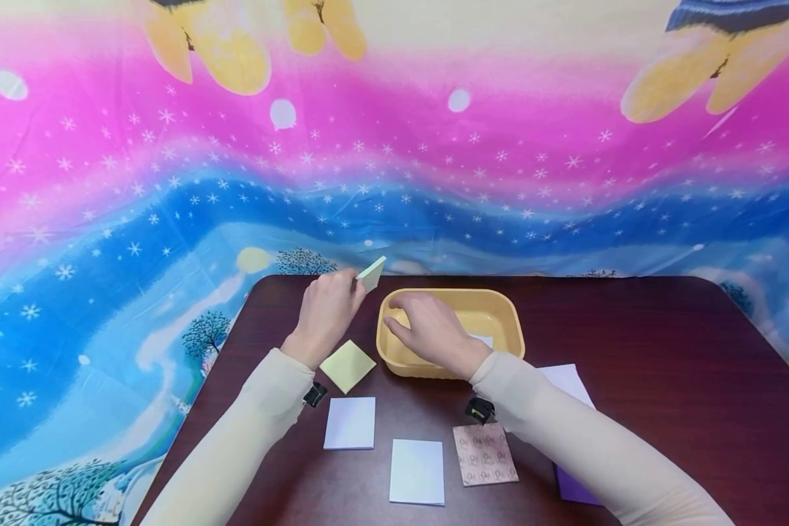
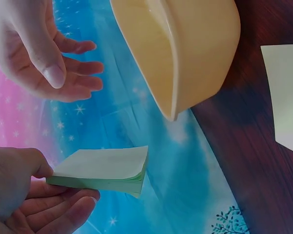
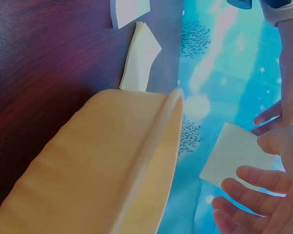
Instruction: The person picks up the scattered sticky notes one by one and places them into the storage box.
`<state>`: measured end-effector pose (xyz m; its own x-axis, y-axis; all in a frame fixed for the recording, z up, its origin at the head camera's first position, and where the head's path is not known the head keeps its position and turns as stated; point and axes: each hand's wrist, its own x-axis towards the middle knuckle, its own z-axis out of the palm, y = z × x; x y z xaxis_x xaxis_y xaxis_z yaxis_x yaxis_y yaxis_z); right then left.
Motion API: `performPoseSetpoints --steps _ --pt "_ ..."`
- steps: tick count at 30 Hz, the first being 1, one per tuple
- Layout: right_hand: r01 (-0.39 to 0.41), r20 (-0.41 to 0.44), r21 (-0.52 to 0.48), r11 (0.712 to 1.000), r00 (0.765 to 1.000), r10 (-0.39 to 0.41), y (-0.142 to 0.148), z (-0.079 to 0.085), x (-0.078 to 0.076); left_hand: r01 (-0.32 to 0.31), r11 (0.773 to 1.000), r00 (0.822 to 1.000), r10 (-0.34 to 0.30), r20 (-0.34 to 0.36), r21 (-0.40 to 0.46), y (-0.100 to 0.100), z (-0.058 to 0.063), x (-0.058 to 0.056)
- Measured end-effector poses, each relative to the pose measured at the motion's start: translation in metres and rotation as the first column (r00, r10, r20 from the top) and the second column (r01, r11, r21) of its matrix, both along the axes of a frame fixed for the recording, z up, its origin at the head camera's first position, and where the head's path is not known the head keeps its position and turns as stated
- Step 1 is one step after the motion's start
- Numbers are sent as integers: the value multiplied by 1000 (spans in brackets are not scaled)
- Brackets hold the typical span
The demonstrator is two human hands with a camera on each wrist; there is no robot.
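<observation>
A pale green sticky note pad [image 2: 105, 168] is pinched between the thumb and fingers of my left hand [image 1: 327, 307], raised to the left of the yellow plastic basin [image 1: 456, 371]. Above that basin hovers my right hand [image 1: 434, 329], its fingers loosely bent and holding nothing; the right wrist view shows those fingers [image 3: 259, 180] apart from the pad. Something white [image 1: 483, 340] lies inside the basin, mostly hidden by the right hand. On the table beneath my left hand sits a yellow sticky note pad [image 1: 348, 367], turned cornerwise.
Two white pads, a left one [image 1: 350, 424] and a middle one [image 1: 417, 472], lie at the front of the dark table [image 1: 664, 380]. Beside them is a pink patterned square [image 1: 486, 455]. My right sleeve partly covers a white sheet [image 1: 568, 381] and a purple piece [image 1: 573, 488].
</observation>
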<state>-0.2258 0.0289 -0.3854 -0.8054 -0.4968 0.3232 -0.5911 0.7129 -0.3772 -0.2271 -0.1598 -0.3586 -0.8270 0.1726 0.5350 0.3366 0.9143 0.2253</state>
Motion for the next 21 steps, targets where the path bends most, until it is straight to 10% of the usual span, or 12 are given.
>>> performPoseSetpoints --steps 21 --pt "36 26 18 999 999 -37 10 3 -3 51 998 998 -52 40 26 12 5 4"
